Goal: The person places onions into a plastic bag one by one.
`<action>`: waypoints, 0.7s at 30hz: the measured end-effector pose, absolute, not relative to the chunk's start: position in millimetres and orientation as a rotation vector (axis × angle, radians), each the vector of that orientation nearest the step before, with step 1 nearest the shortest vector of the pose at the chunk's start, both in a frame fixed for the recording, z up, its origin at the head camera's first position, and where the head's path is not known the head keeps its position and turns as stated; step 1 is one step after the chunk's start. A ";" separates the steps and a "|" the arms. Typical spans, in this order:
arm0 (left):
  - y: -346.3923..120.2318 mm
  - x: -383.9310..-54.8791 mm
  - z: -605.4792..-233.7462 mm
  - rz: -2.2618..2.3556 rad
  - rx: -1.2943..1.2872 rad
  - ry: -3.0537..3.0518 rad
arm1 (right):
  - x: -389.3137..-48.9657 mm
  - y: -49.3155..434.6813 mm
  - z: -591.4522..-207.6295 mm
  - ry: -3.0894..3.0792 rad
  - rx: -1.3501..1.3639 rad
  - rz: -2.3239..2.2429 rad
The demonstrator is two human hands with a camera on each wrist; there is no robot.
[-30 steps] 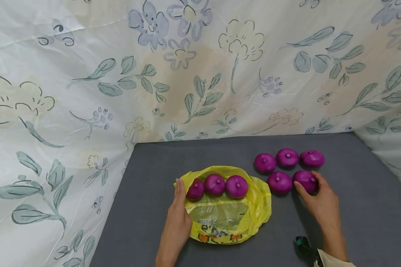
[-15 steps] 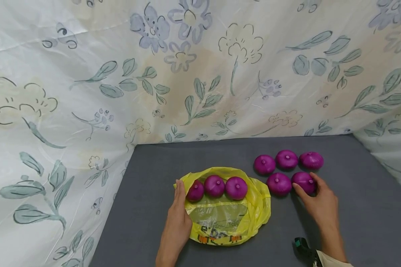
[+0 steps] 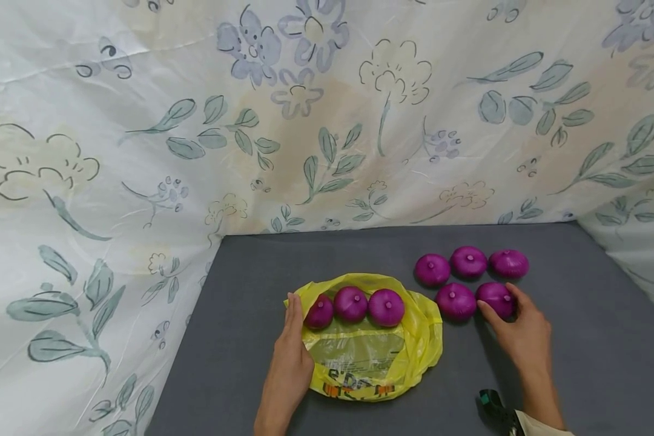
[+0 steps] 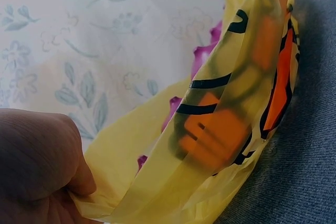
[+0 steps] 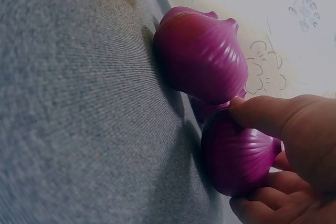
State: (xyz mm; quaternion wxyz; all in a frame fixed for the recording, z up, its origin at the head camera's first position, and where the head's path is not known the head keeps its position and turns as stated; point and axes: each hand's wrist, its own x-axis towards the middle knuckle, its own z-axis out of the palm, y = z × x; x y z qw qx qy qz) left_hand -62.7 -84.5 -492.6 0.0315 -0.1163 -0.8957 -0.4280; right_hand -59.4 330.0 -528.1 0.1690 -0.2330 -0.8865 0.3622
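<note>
My right hand (image 3: 523, 333) grips a purple onion (image 3: 496, 300) between thumb and fingers at the front right of a loose group. In the right wrist view this onion (image 5: 239, 153) sits on the cloth beside another onion (image 5: 202, 56). A yellow plastic bag (image 3: 422, 357) lies with its mouth open, and three onions are visible in it, among them a middle onion (image 3: 351, 304). At the bag's left rim is my left hand (image 3: 287, 363); the left wrist view shows the thumb and fingers of that hand (image 4: 42, 166) pinching the plastic.
Several other onions rest right of the bag, including a near onion (image 3: 456, 301) and a far right onion (image 3: 509, 264). A dark grey cloth (image 3: 251, 272) covers the table. Floral curtains (image 3: 327, 121) rise behind and at both sides.
The head view has shifted slightly. Both hands, the bag and the onions stay in place, with the right hand still around the same onion.
</note>
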 end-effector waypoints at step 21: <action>-85.3 -65.3 -492.5 -1.285 -0.384 -2.772 | -56.6 326.6 -508.6 -2.294 -0.746 1.022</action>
